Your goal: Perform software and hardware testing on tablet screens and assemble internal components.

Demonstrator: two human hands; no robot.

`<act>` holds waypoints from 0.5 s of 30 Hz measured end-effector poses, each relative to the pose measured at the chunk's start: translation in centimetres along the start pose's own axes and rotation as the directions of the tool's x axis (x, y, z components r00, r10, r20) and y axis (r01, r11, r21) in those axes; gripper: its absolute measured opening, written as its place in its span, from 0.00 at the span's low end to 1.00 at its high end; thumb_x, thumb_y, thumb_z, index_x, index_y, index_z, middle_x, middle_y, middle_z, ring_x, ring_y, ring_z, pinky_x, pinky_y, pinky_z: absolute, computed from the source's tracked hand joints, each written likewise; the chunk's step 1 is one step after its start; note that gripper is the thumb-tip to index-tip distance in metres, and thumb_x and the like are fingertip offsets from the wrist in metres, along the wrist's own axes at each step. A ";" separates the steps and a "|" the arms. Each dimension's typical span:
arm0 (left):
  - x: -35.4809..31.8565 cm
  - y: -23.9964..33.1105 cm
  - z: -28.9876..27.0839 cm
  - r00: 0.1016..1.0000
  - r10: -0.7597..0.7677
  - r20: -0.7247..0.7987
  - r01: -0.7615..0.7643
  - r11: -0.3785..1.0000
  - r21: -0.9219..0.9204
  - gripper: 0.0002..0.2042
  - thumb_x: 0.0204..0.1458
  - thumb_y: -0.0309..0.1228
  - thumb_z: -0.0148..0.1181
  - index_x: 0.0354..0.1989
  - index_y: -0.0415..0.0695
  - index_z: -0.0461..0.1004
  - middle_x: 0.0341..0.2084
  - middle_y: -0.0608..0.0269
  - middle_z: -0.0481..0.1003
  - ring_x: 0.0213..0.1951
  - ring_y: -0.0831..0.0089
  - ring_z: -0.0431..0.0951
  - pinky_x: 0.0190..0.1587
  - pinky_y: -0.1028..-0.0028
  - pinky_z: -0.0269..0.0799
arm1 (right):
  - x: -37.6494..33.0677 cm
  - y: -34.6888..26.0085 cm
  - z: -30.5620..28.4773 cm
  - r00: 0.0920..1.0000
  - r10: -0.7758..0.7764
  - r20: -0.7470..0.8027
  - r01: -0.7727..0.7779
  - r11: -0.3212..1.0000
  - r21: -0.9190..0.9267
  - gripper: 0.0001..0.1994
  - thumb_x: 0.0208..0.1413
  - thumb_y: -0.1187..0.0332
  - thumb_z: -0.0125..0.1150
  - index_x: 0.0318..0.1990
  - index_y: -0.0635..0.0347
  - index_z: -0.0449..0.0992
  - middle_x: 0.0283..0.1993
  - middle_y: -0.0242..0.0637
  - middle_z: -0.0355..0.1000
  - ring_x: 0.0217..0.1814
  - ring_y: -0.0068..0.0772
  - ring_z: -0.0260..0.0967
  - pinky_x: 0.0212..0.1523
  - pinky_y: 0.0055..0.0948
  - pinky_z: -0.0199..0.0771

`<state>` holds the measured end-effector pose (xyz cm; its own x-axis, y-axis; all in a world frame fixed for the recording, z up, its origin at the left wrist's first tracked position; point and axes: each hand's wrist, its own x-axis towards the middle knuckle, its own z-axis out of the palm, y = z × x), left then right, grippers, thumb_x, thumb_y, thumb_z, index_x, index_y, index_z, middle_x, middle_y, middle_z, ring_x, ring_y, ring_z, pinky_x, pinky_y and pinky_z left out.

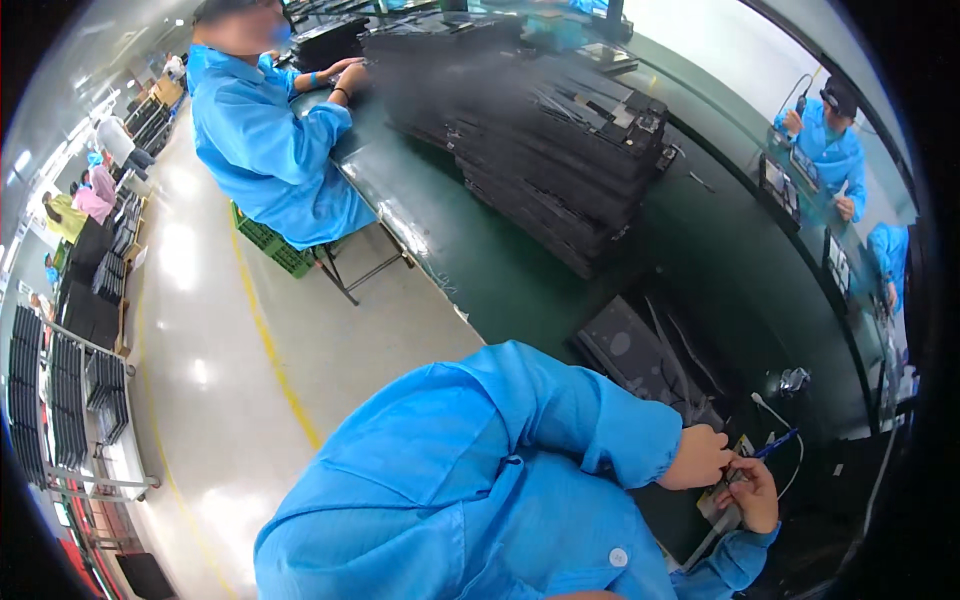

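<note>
My left hand (698, 459) is closed, knuckles up, its fingertips meeting those of my right hand (752, 493). The right fingers are bent in a pinch. Whatever sits between the fingertips is small and mostly hidden. A slim blue pen-like tool (778, 442) sticks out just beyond the hands; which hand touches it, if either, I cannot tell. Beside my left wrist lies a flat dark panel (630, 343) with pale smudges and a clear film strip along it. A white cable (789, 420) curves around the far side of the hands.
A tall stack of black panels (560, 190) fills the dark green bench (500, 290) ahead. A crumpled clear piece (794, 381) lies right of the panel. A person in blue (265, 140) sits at the far left bench edge; another (835, 150) works across the bench. A rack (75, 400) stands left.
</note>
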<state>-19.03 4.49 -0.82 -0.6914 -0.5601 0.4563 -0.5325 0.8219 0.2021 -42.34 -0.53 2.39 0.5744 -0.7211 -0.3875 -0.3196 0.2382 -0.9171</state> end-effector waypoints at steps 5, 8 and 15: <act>0.6 -0.6 2.0 0.999 -0.017 0.027 0.015 0.998 0.059 0.07 0.39 0.35 0.57 0.26 0.46 0.75 0.30 0.62 0.68 0.37 0.65 0.65 0.30 0.70 0.62 | 0.0 0.6 -1.6 1.000 -0.004 0.029 0.004 1.000 0.006 0.15 0.50 0.72 0.56 0.44 0.64 0.63 0.51 0.50 0.65 0.24 0.35 0.71 0.23 0.28 0.74; 0.4 -0.5 1.9 0.999 -0.019 0.033 0.017 0.998 0.068 0.07 0.39 0.34 0.57 0.25 0.46 0.75 0.28 0.63 0.69 0.36 0.65 0.65 0.30 0.71 0.61 | -0.6 1.5 -2.7 0.998 -0.066 0.007 0.066 0.998 -0.001 0.17 0.47 0.70 0.60 0.42 0.65 0.62 0.46 0.49 0.68 0.20 0.34 0.70 0.19 0.25 0.71; 0.1 -0.9 1.4 0.999 -0.045 -0.016 0.046 0.995 0.088 0.06 0.41 0.33 0.54 0.23 0.45 0.74 0.26 0.64 0.69 0.34 0.67 0.65 0.30 0.70 0.60 | -1.1 1.1 -2.7 1.000 -0.003 0.024 0.003 1.000 -0.008 0.18 0.46 0.66 0.62 0.41 0.64 0.63 0.34 0.44 0.71 0.19 0.37 0.69 0.18 0.29 0.71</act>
<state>-19.34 3.56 -2.16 -0.6590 -0.5945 0.4609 -0.6047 0.7831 0.1455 -45.32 -1.26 2.06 0.5933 -0.7059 -0.3869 -0.3239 0.2307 -0.9175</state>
